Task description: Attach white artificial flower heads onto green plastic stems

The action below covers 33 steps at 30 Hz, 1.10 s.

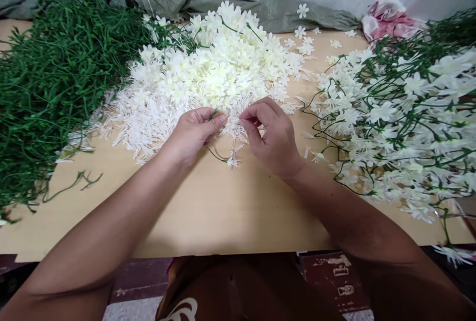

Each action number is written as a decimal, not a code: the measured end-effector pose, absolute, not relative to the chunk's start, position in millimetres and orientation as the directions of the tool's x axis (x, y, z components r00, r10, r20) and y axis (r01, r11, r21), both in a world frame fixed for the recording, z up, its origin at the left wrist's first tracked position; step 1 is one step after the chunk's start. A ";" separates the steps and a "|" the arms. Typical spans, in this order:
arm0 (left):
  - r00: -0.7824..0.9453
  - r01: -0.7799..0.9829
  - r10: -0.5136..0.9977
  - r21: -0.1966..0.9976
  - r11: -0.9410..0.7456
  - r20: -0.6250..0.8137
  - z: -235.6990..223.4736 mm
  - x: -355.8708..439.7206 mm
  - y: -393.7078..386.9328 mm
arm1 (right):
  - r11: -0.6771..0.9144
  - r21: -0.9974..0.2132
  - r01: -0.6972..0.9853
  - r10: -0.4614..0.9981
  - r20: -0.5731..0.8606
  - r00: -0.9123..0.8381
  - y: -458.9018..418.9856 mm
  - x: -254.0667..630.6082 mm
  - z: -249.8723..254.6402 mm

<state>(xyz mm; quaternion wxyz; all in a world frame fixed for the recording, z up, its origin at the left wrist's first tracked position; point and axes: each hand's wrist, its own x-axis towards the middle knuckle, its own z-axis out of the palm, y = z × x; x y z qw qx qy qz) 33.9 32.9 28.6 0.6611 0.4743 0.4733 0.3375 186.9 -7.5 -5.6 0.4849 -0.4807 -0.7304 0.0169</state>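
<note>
My left hand (195, 132) is closed in a pinch on a thin green stem (217, 155) whose lower branch carries one white flower (233, 161) near the table. My right hand (270, 135) is closed too, its fingertips pinching a small white flower (237, 124) right beside the left fingertips. Both hands hover at the near edge of a big heap of loose white artificial flowers (211, 71) on the wooden table (208, 212).
A mass of bare green stems (55, 78) covers the left of the table. Stems fitted with white flowers (405, 113) are heaped at the right. Grey-green cloth (230, 1) and a pink bag (386, 19) lie along the back wall.
</note>
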 end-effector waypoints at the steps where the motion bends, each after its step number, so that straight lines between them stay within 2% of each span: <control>1: 0.331 0.006 0.894 0.948 0.318 -0.302 27.7 34.5 33.0 | 0.542 -0.462 0.702 0.707 0.702 -0.084 -7.2 186.7 -6.6; 4: 0.331 0.016 0.905 0.960 0.278 -0.268 24.2 35.5 33.9 | 0.546 -0.393 0.740 0.686 0.717 -0.125 -5.8 187.5 -9.4; 6: 0.318 0.031 0.917 0.970 0.242 -0.240 21.1 35.0 35.4 | 0.537 -0.411 0.737 0.702 0.702 -0.120 -5.1 189.1 -9.8; 11: 0.304 0.119 0.940 0.985 0.124 -0.155 11.5 30.6 40.9 | 0.529 -0.591 0.609 0.770 0.636 -0.053 -7.4 190.3 -4.8; 15: 0.298 0.239 0.950 0.971 0.021 -0.094 5.7 30.0 42.3 | 0.464 -0.767 0.442 0.860 0.509 -0.020 -12.0 183.2 -2.3; 18: 0.278 0.305 0.958 0.952 -0.020 -0.069 6.3 32.6 40.6 | 0.384 -0.819 0.427 0.907 0.420 -0.011 -13.2 177.9 -4.2; 25: 0.311 0.318 0.948 0.947 -0.039 -0.066 11.7 32.4 37.8 | 0.334 -0.799 0.500 0.924 0.382 -0.008 -10.0 179.8 -9.9; 30: 0.272 0.245 0.960 0.970 -0.004 -0.065 11.2 28.2 41.4 | 0.344 -0.722 0.600 0.895 0.445 0.022 -7.3 190.7 -11.8; 33: 0.263 0.156 0.953 0.982 0.111 -0.149 16.1 29.3 40.9 | 0.389 -0.619 0.682 0.840 0.543 0.014 -6.4 194.8 -10.7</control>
